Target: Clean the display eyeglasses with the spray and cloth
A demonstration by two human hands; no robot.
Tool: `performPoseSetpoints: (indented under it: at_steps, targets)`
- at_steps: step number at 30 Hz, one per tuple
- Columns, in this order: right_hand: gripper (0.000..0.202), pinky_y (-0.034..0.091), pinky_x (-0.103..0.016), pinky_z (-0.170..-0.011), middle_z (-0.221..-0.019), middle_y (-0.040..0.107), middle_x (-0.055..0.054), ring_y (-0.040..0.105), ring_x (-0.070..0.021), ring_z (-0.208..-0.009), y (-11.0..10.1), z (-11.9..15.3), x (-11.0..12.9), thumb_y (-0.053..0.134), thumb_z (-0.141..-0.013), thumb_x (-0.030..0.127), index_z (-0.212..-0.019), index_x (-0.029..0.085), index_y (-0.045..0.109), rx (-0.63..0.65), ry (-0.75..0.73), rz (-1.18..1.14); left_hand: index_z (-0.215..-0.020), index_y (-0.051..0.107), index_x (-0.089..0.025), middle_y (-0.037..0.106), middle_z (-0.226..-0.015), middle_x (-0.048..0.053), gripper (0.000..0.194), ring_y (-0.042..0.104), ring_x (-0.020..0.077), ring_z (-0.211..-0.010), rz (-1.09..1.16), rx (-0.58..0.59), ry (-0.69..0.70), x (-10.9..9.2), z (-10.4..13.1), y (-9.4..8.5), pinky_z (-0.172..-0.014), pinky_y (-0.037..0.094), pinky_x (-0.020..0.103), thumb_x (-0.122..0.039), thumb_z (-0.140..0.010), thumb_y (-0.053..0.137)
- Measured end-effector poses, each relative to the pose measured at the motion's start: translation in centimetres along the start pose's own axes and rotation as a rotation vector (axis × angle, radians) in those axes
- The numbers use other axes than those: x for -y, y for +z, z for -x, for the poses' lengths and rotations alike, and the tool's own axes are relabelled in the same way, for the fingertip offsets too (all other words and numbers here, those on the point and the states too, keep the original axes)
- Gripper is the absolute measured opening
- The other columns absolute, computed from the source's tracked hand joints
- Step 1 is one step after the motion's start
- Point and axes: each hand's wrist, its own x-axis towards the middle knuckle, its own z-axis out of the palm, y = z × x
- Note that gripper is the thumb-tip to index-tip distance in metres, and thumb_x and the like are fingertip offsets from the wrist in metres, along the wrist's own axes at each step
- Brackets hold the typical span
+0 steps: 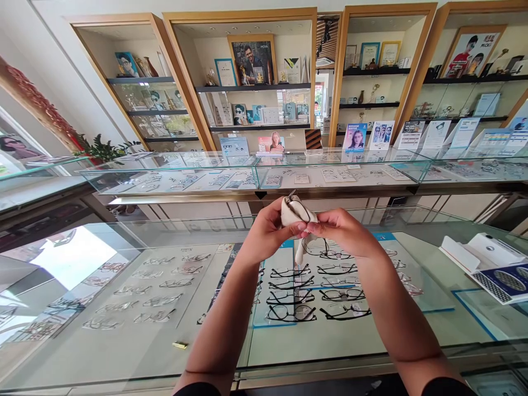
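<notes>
My left hand (pixel 270 228) is closed around a cream cloth (pixel 295 213), its thumb pressed toward the middle. A thin dark rim, like that of a pair of eyeglasses, shows between the folds; most of it is covered. From the other side my right hand (pixel 340 228) pinches the cloth's edge, thumb and fingers meeting the left fingertips. One end of the cloth hangs below the hands. Both hands are held above a glass display case (pixel 247 360), in which rows of eyeglasses (pixel 291 297) lie on trays.
A white and blue box (pixel 501 275) lies on the case at the right. Inside the left part are more eyeglasses (pixel 154 301), and a small gold-coloured piece (pixel 180 345) is near the front. Farther back stand another glass counter (pixel 305 176) and wooden shelves (pixel 167 77).
</notes>
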Motion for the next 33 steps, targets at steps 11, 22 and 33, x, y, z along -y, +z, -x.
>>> performPoseSetpoints:
  at_steps: [11,22,33]
  targets:
    - [0.035,0.066,-0.049,-0.111,-0.101,0.091,-0.008,0.086,-0.0266,-0.107,1.5,-0.3,-0.6,0.086,-0.096,0.059,-0.100,0.024,0.092,0.056,0.021,-0.049,-0.068,0.058,-0.021,0.057,-0.056,-0.001,0.066,0.046,0.0100,-0.047,-0.148,-0.393,0.136,1.0,0.2,2.3,-0.048,0.036,0.027,-0.078,-0.096,0.079]
    - [0.039,0.064,-0.041,-0.095,-0.097,0.085,-0.007,0.079,-0.0244,-0.099,0.4,-1.6,-1.7,0.097,-0.079,0.063,-0.086,0.026,0.085,-0.170,0.076,-0.337,-0.092,0.080,-0.017,0.078,-0.078,0.005,0.062,0.077,0.0211,-0.078,0.112,-0.295,-0.069,1.7,-0.9,-0.1,-0.072,0.062,0.031,-0.078,-0.083,0.090]
    - [0.039,0.061,-0.034,-0.081,-0.094,0.082,-0.004,0.071,-0.0182,-0.083,0.0,-1.8,-1.8,0.098,-0.077,0.061,-0.081,0.026,0.080,-0.139,0.139,-0.497,-0.090,0.080,-0.017,0.079,-0.075,0.005,0.060,0.083,0.0275,-0.093,0.219,-0.391,-0.057,1.1,-1.0,0.1,-0.080,0.068,0.035,-0.073,-0.077,0.097]
